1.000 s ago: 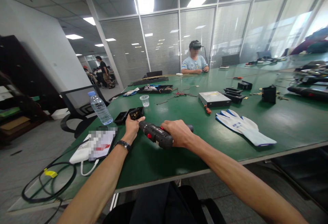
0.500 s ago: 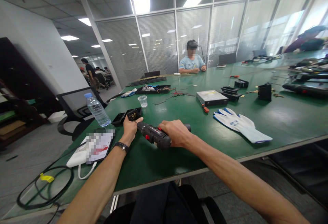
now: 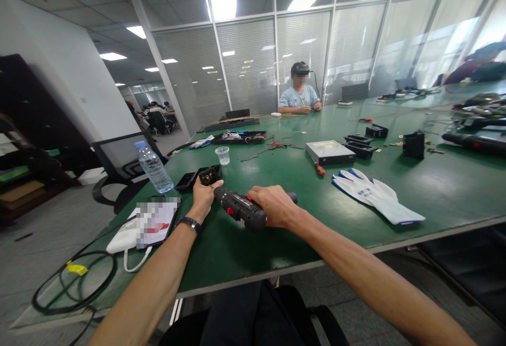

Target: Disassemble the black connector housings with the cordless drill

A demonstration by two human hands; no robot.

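My right hand [image 3: 274, 206] is wrapped round the handle of a black cordless drill [image 3: 241, 210] with red buttons. The drill lies on its side in the air, its chuck pointing left to a black plastic housing [image 3: 208, 176] with brass-coloured parts inside. My left hand [image 3: 202, 198] is closed on the near edge of that housing, its thumb close to the chuck. A bit at the chuck's front is too small to make out clearly. Beside the housing, on its left, lies another black plastic piece [image 3: 185, 182].
Left of my hands are a water bottle [image 3: 154, 167], a phone [image 3: 160, 224], a white power bank [image 3: 124, 232] and a coiled black cable [image 3: 75, 282]. A plastic cup [image 3: 223, 156] stands beyond. To the right lie a glove [image 3: 373, 193], a disc drive [image 3: 330, 152] and a screwdriver [image 3: 318, 169]. A person [image 3: 300, 93] sits opposite.
The view has shifted slightly, so everything appears a little further right. Both hands keep their hold on the drill and the housing, with hardly any other movement.
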